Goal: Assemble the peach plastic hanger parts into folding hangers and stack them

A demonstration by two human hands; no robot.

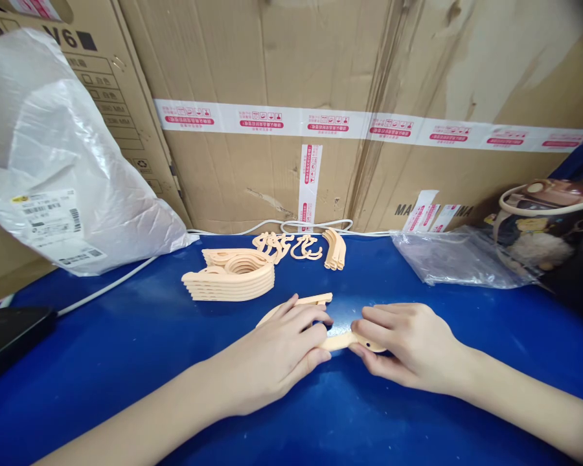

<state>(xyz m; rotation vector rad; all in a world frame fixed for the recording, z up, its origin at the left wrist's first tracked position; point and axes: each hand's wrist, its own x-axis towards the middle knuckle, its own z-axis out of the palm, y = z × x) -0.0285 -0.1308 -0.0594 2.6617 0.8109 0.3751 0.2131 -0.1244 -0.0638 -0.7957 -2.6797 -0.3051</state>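
Note:
Between my hands is a curved beige plastic hanger (pixel 339 341), low over the blue table. My left hand (pixel 284 349) is closed on its left side, with fingers over it and thumb below. Part of the hanger shows beyond those fingers, ending in a straight bar (pixel 318 298). My right hand (pixel 408 340) pinches the right end, where a small dark hole shows. Behind my left hand lies a neat stack of beige hanger pieces (pixel 230 285). Farther back are two groups of hanger hooks (pixel 271 246) and a bundle of short curved arms (pixel 335 249).
A blue tabletop (pixel 175 362) runs back to large taped cardboard boxes (pixel 252 175). A white mailing bag (pixel 78 168) leans at the left, above a black device (pixel 14 336). A white cable (pixel 111 285) crosses behind. At the right lie a clear plastic bag (pixel 461 259) and a handled bag (pixel 529 226).

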